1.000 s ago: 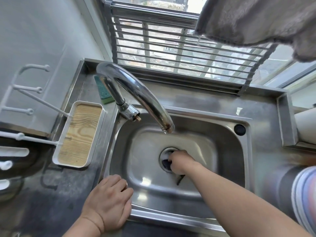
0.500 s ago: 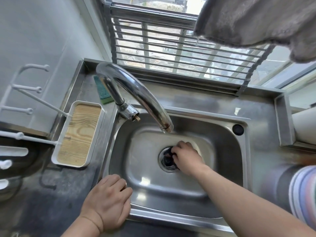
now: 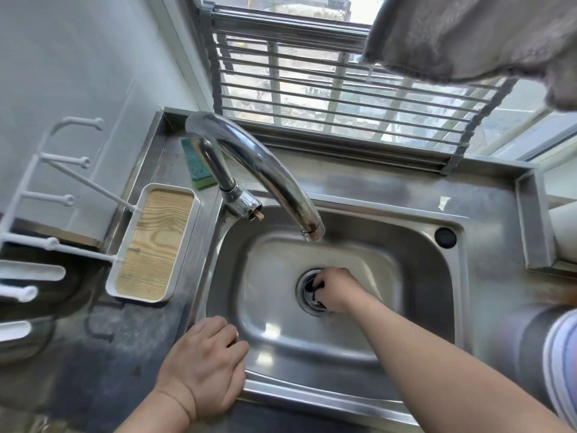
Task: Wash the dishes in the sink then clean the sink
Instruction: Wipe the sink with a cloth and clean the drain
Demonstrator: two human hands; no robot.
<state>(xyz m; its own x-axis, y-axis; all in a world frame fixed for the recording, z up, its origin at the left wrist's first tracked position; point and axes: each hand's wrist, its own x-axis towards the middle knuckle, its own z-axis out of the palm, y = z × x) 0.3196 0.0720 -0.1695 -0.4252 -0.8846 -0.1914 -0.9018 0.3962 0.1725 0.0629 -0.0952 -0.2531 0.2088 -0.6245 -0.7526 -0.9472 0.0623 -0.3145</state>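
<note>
Your right hand (image 3: 335, 289) is curled at the sink (image 3: 343, 398) drain (image 3: 304, 293) (grip hidden), left hand (image 3: 203, 367) loosely curled on the sink's front-left rim.

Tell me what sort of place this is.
Most likely a home kitchen: a steel sink with a curved faucet, a scrubbing sponge beside it, and a white drying rack at the counter's edge.

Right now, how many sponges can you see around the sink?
1. A green sponge stands on the steel counter behind the faucet, left of the window rack; the faucet's neck hides part of it. Others may lie out of view.
</note>
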